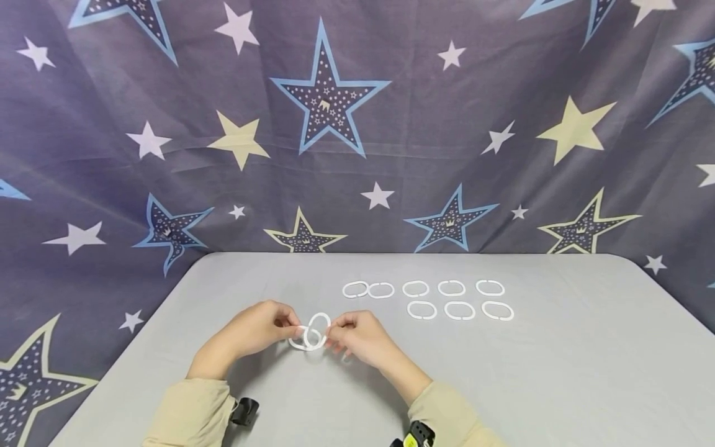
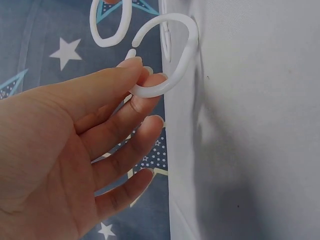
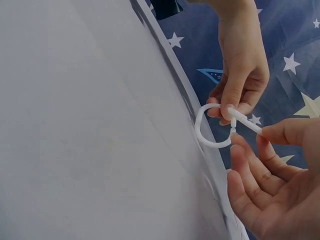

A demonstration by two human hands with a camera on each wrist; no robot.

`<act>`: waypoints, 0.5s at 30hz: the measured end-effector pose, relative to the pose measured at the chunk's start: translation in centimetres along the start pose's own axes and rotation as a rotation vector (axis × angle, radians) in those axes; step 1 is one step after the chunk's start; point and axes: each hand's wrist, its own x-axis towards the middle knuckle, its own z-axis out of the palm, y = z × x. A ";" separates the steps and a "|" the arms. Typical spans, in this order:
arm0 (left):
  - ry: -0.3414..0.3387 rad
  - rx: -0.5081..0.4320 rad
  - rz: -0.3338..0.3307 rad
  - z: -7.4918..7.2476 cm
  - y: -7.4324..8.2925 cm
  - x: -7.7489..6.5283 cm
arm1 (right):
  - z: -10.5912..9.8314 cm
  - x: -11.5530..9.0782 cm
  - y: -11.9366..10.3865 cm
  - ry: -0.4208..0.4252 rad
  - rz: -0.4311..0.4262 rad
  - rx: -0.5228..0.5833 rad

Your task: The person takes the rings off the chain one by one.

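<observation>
My left hand point(image 1: 258, 329) pinches a white oval plastic link point(image 2: 187, 55) between thumb and index finger. A narrow gap in that link faces the thumb in the left wrist view. The other fingers of this hand are spread and loosely bent. Close by on the right, my right hand point(image 1: 362, 338) pinches a second white link point(image 3: 246, 121) between thumb and fingertip. This second link stands nearly edge-on in the right wrist view, beside the first link's gap. Both links overlap in the head view, but the left wrist view shows them apart. They are held above the table.
Several more white links, such as one in the upper row point(image 1: 416, 282) and one in the lower row point(image 1: 498, 303), lie flat on the grey table point(image 1: 558, 372) farther back. A dark star-patterned cloth point(image 1: 413, 149) hangs behind the table.
</observation>
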 end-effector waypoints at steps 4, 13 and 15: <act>0.000 0.003 -0.006 0.1 -0.1 0.0 | -0.3 0.0 -0.1 0.010 -0.012 0.001; 0.009 0.018 -0.028 0.0 0.0 -0.1 | -0.7 0.2 0.0 0.048 -0.017 -0.019; 0.011 0.017 -0.030 0.0 0.1 -0.1 | -0.8 0.2 0.1 0.070 -0.018 -0.022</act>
